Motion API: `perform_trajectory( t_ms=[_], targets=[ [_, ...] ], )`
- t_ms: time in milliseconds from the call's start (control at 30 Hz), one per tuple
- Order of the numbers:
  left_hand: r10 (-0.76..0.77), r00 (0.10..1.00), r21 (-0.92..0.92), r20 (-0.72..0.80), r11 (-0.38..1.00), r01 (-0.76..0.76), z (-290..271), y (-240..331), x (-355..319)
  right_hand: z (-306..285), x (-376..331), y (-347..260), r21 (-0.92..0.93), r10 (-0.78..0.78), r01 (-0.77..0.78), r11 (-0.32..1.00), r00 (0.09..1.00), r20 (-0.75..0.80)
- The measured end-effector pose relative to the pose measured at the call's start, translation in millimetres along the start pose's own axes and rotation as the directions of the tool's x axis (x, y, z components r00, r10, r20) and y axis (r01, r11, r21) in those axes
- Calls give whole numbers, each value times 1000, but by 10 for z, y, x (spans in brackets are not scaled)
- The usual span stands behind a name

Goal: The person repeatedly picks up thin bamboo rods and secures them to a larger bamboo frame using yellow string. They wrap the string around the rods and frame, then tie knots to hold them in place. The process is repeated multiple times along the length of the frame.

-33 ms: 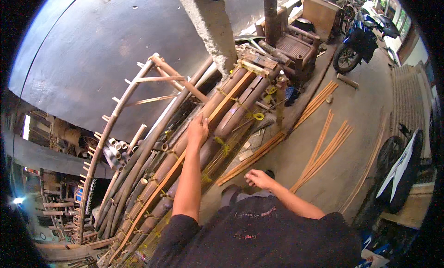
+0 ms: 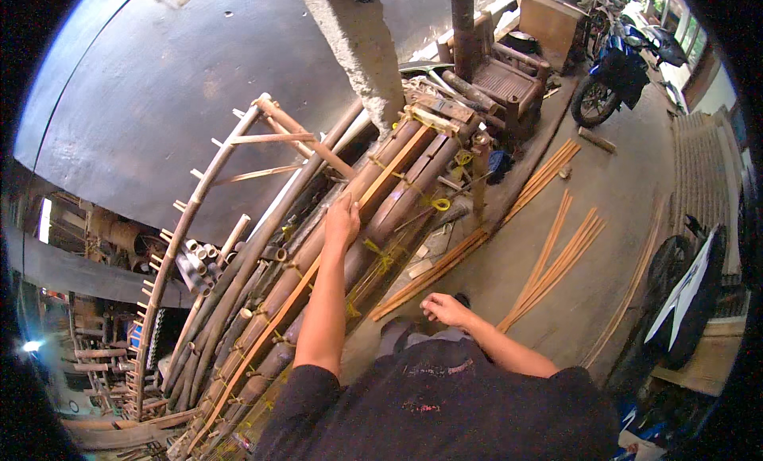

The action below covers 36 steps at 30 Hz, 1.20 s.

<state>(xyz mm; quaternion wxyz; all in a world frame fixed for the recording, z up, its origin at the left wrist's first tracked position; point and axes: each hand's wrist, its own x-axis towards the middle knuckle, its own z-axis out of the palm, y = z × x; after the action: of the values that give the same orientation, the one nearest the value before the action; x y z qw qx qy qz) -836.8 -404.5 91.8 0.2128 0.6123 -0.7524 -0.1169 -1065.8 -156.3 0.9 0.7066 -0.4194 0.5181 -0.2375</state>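
A long, pale bamboo strip [image 2: 397,168] runs lengthwise between two thick brown bamboo poles, one of them the right-hand pole [image 2: 409,192]. Yellow ties [image 2: 439,203] bind the poles at intervals. My left hand [image 2: 342,220] is closed over the strip at mid-length, its fingers partly hidden, touching the left pole [image 2: 298,262]. Close to my body, above the floor, my right hand [image 2: 445,308] has its fingers curled together. Whatever it may hold is too small or hidden to make out.
Loose bamboo strips [image 2: 556,262] lie on the concrete floor to the right. A curved bamboo frame with pegs [image 2: 191,195] leans at the left by the wall. One motorbike [image 2: 608,83] stands far right, and a bamboo chair [image 2: 509,79] sits beyond the poles. A concrete post [image 2: 358,56] rises behind.
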Motion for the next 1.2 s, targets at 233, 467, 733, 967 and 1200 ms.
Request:
perform_trajectory(
  t_ms=[233,467,733,967,1200],
  targets=[
    [-67,997,-74,44,995,70,374,523,626,-1119,501,-304,10,-139,145,989,961,-238],
    [-88,980,-28,180,995,94,330,581,695,-1397,1062,-1024,11,-191,196,981,967,-167],
    [-82,995,-103,57,991,88,849,755,919,-1430,1660,-2076,934,175,135,331,964,-201],
    [140,951,-24,-276,988,-152,1103,472,913,-918,2299,-3017,-547,-625,738,395,652,428],
    [63,992,-147,106,988,-47,889,601,1022,-1487,3117,-3283,-484,-433,552,679,833,344]
  ],
)
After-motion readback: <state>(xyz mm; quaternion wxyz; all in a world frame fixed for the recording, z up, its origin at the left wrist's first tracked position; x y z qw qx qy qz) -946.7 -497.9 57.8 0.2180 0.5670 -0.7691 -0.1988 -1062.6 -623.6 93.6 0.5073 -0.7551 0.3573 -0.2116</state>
